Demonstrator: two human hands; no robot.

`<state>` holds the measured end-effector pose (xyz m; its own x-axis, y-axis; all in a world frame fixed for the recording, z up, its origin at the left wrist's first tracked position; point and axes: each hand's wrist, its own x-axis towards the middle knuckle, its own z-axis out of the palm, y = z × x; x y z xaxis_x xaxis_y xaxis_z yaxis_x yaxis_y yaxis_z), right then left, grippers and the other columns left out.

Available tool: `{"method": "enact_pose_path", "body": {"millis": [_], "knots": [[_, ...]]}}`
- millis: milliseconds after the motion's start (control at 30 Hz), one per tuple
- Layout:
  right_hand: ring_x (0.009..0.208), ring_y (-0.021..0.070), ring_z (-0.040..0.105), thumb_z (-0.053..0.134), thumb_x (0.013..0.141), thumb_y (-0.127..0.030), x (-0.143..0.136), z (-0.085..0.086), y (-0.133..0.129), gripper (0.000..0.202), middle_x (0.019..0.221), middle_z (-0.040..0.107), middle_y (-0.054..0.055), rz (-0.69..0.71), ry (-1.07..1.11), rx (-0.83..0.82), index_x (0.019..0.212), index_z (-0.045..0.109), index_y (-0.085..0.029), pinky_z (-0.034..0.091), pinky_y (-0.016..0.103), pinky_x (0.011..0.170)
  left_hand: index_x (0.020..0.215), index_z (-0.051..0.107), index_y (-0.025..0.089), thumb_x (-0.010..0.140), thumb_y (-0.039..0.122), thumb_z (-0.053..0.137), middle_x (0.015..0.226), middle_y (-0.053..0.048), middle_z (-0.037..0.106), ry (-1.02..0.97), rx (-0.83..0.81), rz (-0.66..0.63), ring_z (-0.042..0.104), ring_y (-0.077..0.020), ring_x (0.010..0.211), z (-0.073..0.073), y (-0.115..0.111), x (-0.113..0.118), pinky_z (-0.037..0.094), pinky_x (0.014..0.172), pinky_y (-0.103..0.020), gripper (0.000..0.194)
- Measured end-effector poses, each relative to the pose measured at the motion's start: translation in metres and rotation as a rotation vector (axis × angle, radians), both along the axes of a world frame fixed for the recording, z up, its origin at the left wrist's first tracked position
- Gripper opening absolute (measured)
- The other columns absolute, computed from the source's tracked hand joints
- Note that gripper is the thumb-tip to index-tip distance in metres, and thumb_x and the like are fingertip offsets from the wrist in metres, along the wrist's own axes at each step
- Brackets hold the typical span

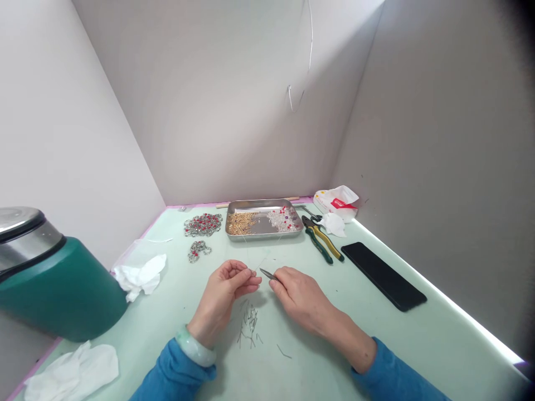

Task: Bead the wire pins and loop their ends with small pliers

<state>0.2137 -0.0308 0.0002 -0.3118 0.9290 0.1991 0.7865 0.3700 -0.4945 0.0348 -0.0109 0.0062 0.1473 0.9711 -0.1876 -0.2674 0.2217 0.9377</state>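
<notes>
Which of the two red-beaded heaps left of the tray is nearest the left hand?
The smaller heap: it lies nearer the person than the larger heap does, closer to the left hand.

The left hand [236,284] is held palm inward with thumb and forefinger pinched together and the other fingers curled, a pale bangle worn at its wrist, while the right hand [296,295] is kept closed, back upward, just beside it, both forearms being covered by blue sleeves [173,370].
</notes>
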Motion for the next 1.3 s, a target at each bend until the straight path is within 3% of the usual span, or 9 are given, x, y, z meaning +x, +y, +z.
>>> {"method": "enact_pose_path", "body": {"millis": [200,733,1300], "knots": [[0.073,0.0155,0.051,0.031,0.094,-0.030,-0.0018,0.0009,-0.0020,0.027,0.076,0.055,0.002,0.011,-0.104,0.020,0.076,0.048,-0.019,0.033,0.027,0.064,0.088,0.058,0.014,0.071,0.021,0.069,0.076,-0.005,0.066,0.036,0.012,0.000,0.067,-0.0186,0.072,-0.0001,0.0003,0.0015,0.053,0.070,-0.030,0.022],[0.073,0.0146,0.051,0.037,0.092,-0.029,0.0025,0.0015,-0.0024,0.024,0.074,0.057,0.000,0.036,-0.209,0.117,0.075,0.051,-0.019,0.032,0.026,0.062,0.080,0.060,0.013,0.071,0.022,0.069,0.073,-0.004,0.064,0.082,0.028,-0.071,0.065,-0.0174,0.071,-0.0033,0.0007,-0.0008,0.051,0.072,-0.030,0.015],[0.074,0.0161,0.051,0.038,0.093,-0.030,-0.0022,-0.0021,-0.0010,0.024,0.078,0.058,0.002,-0.034,-0.215,0.157,0.078,0.053,-0.019,0.033,0.028,0.065,0.082,0.056,0.013,0.069,0.025,0.069,0.076,-0.006,0.066,0.168,0.050,0.021,0.065,-0.0184,0.073,0.0016,-0.0005,0.0018,0.050,0.073,-0.032,0.022]]}}
